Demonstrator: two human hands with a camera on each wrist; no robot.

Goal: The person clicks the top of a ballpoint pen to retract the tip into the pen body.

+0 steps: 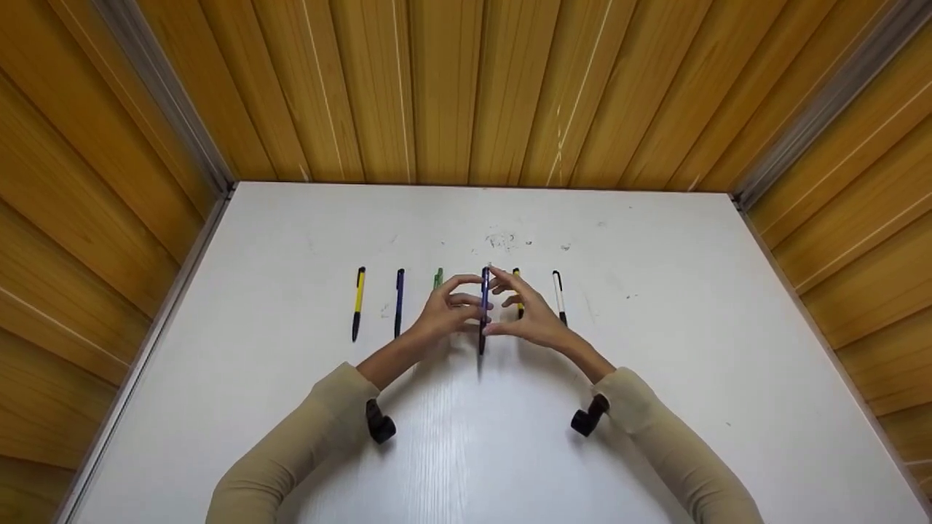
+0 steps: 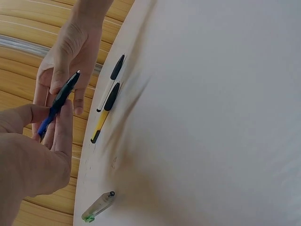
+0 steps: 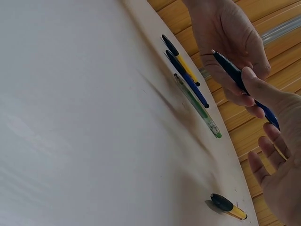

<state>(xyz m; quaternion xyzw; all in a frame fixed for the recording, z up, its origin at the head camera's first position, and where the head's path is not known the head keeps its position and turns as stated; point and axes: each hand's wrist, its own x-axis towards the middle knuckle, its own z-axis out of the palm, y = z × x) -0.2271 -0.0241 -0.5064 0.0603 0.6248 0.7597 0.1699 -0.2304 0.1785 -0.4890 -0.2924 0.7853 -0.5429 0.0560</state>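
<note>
A blue pen [image 1: 484, 291] with a black grip is held upright in the head view, raised off the table between both hands. My left hand [image 1: 443, 311] pinches its middle between thumb and fingers; the left wrist view shows the thumb against the blue barrel [image 2: 45, 125]. From the other side my right hand [image 1: 535, 316] holds the same pen, thumb on the lower part and index finger near the top end. Its other fingers [image 3: 270, 153] spread away from the barrel. The pen's metal tip [image 3: 214, 52] is out in the right wrist view.
On the white table [image 1: 466, 451] lie several pens in a row: yellow [image 1: 359, 302], blue [image 1: 399, 300] and green [image 1: 438, 278] on the left, yellow [image 1: 517, 274] and white [image 1: 559, 291] on the right. The hands partly cover some. Wood-patterned walls [image 1: 444, 94] enclose the table.
</note>
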